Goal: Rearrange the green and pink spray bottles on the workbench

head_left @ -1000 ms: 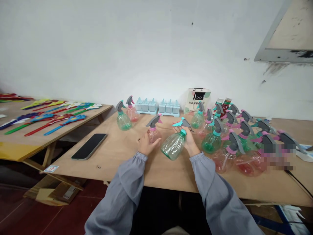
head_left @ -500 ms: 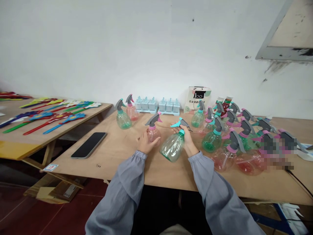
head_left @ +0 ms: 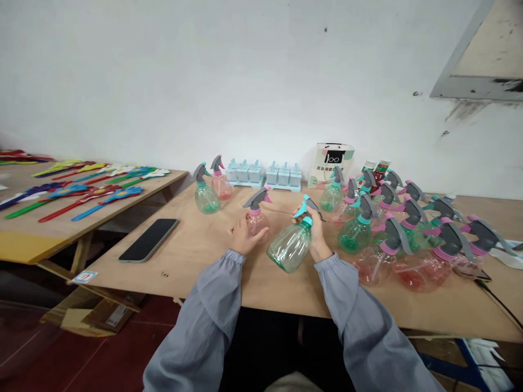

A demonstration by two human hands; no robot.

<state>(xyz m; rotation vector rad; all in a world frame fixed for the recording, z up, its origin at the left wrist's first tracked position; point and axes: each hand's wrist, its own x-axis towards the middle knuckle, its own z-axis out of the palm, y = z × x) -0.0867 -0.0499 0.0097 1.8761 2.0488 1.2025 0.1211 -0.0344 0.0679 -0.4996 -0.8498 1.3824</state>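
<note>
My left hand is wrapped round the lower body of a pink spray bottle, which stands upright with a grey and pink trigger head. In my right hand a green spray bottle is tilted, its base pointing down and left. The fingers of that hand close round its neck, behind the turquoise trigger. Beyond my left hand stand another green spray bottle and a pink one. Several more spray bottles, green and pink, crowd the table to the right of my right hand.
A black phone lies on the left of the wooden table. Light blue ice-pop moulds and a printed paper bag stand by the wall. Colourful hand-shaped clappers cover the left table. A cable runs off the right side.
The green bottle in my right hand has tilted slightly and its trigger head has shifted a little to the right. My left hand stays round the pink bottle.
</note>
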